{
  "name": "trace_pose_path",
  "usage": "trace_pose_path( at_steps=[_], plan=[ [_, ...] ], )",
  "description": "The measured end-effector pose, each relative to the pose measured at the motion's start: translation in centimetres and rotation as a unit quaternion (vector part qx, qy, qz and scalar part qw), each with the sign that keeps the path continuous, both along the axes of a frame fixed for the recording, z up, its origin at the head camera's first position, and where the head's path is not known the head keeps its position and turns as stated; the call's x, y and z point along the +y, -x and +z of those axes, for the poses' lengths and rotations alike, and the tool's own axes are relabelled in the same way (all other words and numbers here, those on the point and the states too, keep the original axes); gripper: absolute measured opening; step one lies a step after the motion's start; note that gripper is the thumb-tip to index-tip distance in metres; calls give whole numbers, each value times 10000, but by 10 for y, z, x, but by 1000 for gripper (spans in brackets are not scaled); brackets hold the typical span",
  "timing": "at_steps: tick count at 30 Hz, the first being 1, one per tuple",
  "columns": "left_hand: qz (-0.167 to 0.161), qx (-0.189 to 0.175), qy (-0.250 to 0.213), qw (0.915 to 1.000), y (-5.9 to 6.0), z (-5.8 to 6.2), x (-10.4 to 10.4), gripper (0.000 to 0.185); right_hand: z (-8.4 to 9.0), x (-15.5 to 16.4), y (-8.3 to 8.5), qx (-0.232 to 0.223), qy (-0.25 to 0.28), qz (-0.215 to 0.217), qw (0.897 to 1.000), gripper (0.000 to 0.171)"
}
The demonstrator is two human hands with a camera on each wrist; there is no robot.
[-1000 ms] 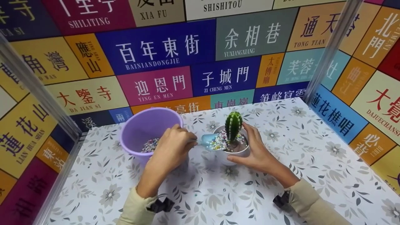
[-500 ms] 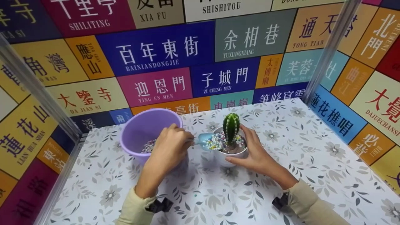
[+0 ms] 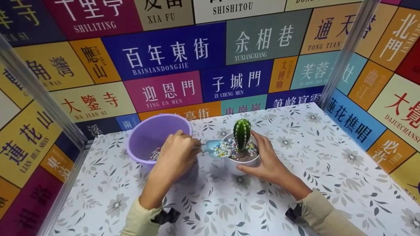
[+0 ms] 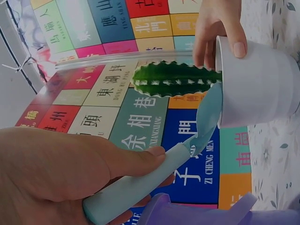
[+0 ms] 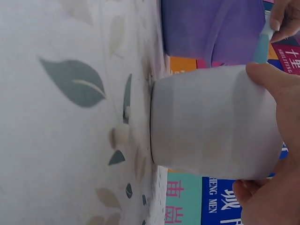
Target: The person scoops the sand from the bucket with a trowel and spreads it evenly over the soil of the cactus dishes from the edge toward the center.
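Observation:
My left hand (image 3: pixel 177 152) grips the pale blue-green handle of a small trowel (image 4: pixel 140 183). The blue scoop (image 3: pixel 211 147) is loaded with multicoloured pebbles (image 3: pixel 223 149), its tip at the left rim of a white pot (image 3: pixel 241 168). A ribbed green cactus (image 3: pixel 242 134) stands upright in that pot, with pebbles and brownish soil around its base. My right hand (image 3: pixel 270 162) holds the pot from its right side, thumb at the front near the rim; in the right wrist view the pot (image 5: pixel 215 122) stands on the table.
A purple bucket (image 3: pixel 139 155) with more pebbles (image 3: pixel 156 153) inside stands left of the pot, partly behind my left hand. A floral cloth (image 3: pixel 216 209) covers the table. Panels with printed signs (image 3: pixel 164 49) rise behind and at both sides.
The trowel and my left hand have shifted slightly left. The pot, cactus and right hand have also moved a little left, and the cactus looks slightly lower in view.

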State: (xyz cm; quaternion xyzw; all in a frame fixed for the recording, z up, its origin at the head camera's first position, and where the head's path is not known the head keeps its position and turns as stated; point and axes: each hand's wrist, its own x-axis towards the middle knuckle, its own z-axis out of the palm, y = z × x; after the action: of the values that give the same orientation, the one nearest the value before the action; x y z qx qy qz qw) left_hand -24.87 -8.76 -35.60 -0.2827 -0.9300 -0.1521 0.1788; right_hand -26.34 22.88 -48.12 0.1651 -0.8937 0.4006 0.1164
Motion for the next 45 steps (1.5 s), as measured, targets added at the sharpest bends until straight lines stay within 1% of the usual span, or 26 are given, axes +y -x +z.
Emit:
trace_pose_path(
  at_steps=[3,5,10,12,17,20,23,28,30,35,37,39,45],
  plan=[
    [37,-22,20,10000,0,0,0,10,-2,-1,0,110,1,-95,9999,131],
    [51,-7,35,10000,-1,0,1,10,-2,0,1,87,28,-32,10000,131],
    [54,142,57,9999,-1,-1,1,7,0,6,1,-130,282,530,9981,127],
    [55,172,66,9998,-1,-1,2,7,1,7,2,-160,339,605,9975,126],
    [151,104,110,9998,-1,1,5,11,2,3,1,-132,181,239,9995,131],
    [254,155,136,9995,-1,1,7,11,2,2,1,-119,104,117,9998,132],
    [334,236,158,9990,-1,1,9,11,3,2,1,-129,120,180,9997,130],
    [362,305,156,9988,-1,-1,11,11,3,3,0,-139,204,362,9990,125],
    [356,321,138,9988,-1,-1,12,11,3,3,0,-123,229,337,9991,125],
    [352,327,119,9988,-1,-2,13,13,2,1,0,-126,202,122,9996,129],
    [351,328,123,9988,-2,-2,13,13,2,1,0,-116,175,115,9997,129],
    [343,323,109,9988,-2,-2,14,13,2,2,0,-99,159,171,9997,128],
    [223,372,43,9990,-1,-4,15,12,3,6,1,-177,167,523,9983,128]
  ],
)
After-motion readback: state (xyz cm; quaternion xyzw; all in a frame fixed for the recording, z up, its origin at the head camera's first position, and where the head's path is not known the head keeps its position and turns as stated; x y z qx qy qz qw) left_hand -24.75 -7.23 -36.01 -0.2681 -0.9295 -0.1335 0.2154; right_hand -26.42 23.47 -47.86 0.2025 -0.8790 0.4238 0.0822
